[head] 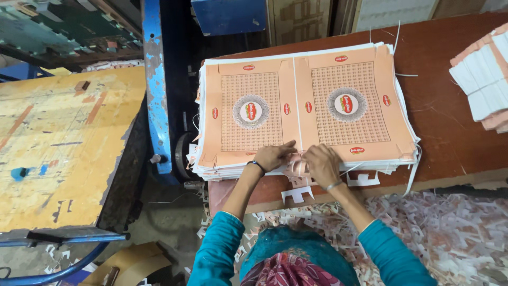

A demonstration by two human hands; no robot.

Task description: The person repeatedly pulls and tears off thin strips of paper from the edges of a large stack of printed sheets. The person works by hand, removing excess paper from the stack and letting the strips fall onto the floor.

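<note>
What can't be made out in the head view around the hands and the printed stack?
- Fingertips of the left hand and right hand: curled into the scrap strip at the near edge of the stack of printed carton sheets; grip unclear.
- Sheet count: edges too fine.
- Second stack: cut off by the right edge.
- Blue machine frame: top cut off.

left hand (272, 157) — fingers curled, palm down | right hand (321, 164) — grip apparently pinched | forearms converging
</note>
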